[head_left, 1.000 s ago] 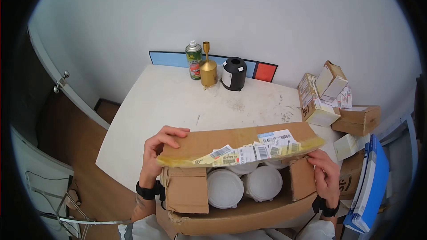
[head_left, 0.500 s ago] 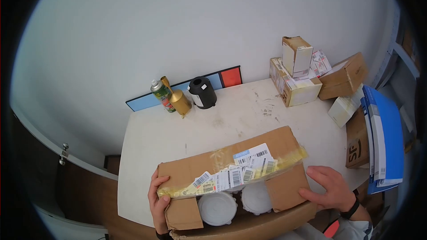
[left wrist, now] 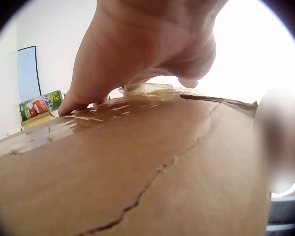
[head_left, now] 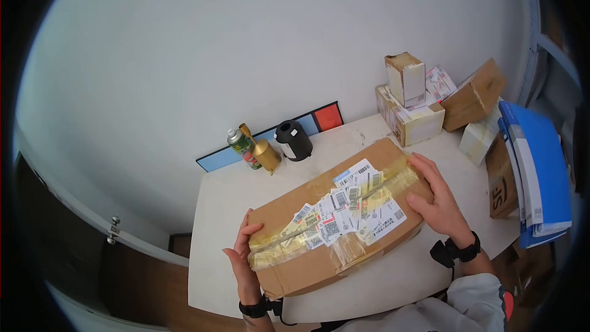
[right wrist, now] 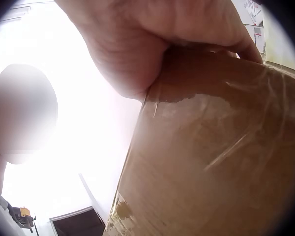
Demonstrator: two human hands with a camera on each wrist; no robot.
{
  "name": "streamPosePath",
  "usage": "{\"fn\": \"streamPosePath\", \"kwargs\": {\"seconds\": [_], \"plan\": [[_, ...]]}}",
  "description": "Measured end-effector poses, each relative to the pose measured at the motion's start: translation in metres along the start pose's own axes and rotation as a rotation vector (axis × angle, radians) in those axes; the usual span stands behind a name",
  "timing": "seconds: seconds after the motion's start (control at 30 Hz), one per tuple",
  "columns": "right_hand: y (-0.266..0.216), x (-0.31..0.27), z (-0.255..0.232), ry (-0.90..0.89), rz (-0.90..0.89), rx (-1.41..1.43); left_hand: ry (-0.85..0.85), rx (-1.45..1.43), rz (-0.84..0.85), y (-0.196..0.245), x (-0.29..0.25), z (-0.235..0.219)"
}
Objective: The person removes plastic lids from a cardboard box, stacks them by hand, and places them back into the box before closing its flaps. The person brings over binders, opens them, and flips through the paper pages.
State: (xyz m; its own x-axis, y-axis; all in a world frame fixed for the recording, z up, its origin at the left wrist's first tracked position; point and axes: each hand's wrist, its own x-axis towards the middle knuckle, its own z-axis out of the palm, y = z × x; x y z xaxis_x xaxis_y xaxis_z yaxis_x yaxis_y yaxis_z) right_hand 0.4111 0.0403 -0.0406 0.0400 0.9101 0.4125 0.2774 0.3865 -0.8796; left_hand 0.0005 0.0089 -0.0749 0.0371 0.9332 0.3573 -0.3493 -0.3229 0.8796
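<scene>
A cardboard box [head_left: 319,190], its top closed, sits between your two hands above the near part of the white table [head_left: 227,197], its right end angled toward the far side; whether it touches the tabletop cannot be told. Your left hand [head_left: 246,264] grips the left end, fingers bent against the cardboard and thumb lifted clear, while your right hand [head_left: 437,200] grasps the right end, thumb on top and fingers over the far corner. Shipping labels [head_left: 344,209] overlap across the top, flanked by yellowish tape [head_left: 279,255]. Beyond, a green spray can [head_left: 244,149], a gold-coloured vessel [head_left: 266,155] and a black canister [head_left: 293,141] line up before a blue-and-red panel [head_left: 222,158] at the wall. At far right, an upright carton [head_left: 407,80] tops a wider carton [head_left: 424,124], beside a tilted brown carton [head_left: 476,95]; blue folders [head_left: 538,166] stand nearer, at the table's right.
</scene>
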Motion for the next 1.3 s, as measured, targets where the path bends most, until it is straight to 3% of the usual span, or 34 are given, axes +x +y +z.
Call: {"fn": "streamPosePath", "kwargs": {"seconds": [0.07, 0.23, 0.3, 0.37, 0.4, 0.47, 0.53, 0.6, 0.67, 0.7, 0.77, 0.8, 0.87, 0.9, 0.93, 1.0, 1.1, 1.3], "plan": [[0.001, 0.004, -0.003, -0.092, -0.054, -0.124, 0.165, 0.431, -0.039, 0.005, -0.002, 0.020], [-0.011, -0.002, 0.008, 0.105, -0.042, -0.250, 0.151, 0.643, 0.025, 0.024, 0.005, 0.041], [0.000, -0.015, 0.009, 0.199, -0.028, -0.238, -0.122, 0.865, 0.161, 0.029, 0.004, 0.030], [0.025, -0.030, 0.012, 0.281, -0.435, -0.657, -0.195, 0.889, 0.123, 0.031, 0.000, 0.020], [0.025, -0.037, 0.020, 0.278, -0.443, -0.641, -0.259, 0.916, 0.085, 0.033, -0.004, 0.016], [0.015, -0.055, 0.036, 0.120, -0.397, -0.679, -0.240, 0.971, 0.138, 0.030, -0.011, 0.020], [0.008, -0.064, 0.053, 0.065, -0.361, -0.652, -0.215, 1.029, 0.337, 0.026, -0.023, 0.022], [0.020, -0.071, 0.059, 0.002, -0.344, -0.622, -0.171, 1.115, 0.306, 0.024, -0.044, 0.025], [0.029, -0.069, 0.070, -0.204, -0.250, -0.341, -0.208, 1.249, 0.433, 0.028, -0.056, 0.027], [0.030, -0.062, 0.070, -0.218, -0.268, -0.338, -0.292, 1.353, 0.474, 0.028, -0.065, 0.020], [0.017, -0.049, 0.084, -0.510, -0.287, -0.189, -0.251, 1.461, 0.468, 0.030, -0.080, -0.001], [0.011, -0.047, 0.089, -0.522, -0.285, -0.188, -0.230, 1.579, 0.463, 0.034, -0.085, -0.004], [0.002, -0.049, 0.099, -1.014, -0.141, -0.071, -0.138, 1.616, 0.404, 0.036, -0.095, 0.005], [-0.005, -0.053, 0.104, -1.132, -0.115, -0.075, -0.009, 1.682, 0.327, 0.037, -0.094, 0.010], [0.001, -0.059, 0.109, -1.140, -0.122, -0.067, 0.122, 1.743, 0.250, 0.039, -0.093, 0.015], [0.015, -0.073, 0.119, -1.407, -0.272, -0.062, 0.166, 1.837, 0.193, 0.046, -0.092, 0.014], [0.016, -0.076, 0.111, -1.306, -0.264, -0.071, 0.383, 1.961, 0.166, 0.041, -0.085, -0.006], [0.026, -0.077, 0.049, -1.074, -0.042, -0.084, 0.505, 1.907, 0.165, 0.050, -0.057, -0.090]]}}
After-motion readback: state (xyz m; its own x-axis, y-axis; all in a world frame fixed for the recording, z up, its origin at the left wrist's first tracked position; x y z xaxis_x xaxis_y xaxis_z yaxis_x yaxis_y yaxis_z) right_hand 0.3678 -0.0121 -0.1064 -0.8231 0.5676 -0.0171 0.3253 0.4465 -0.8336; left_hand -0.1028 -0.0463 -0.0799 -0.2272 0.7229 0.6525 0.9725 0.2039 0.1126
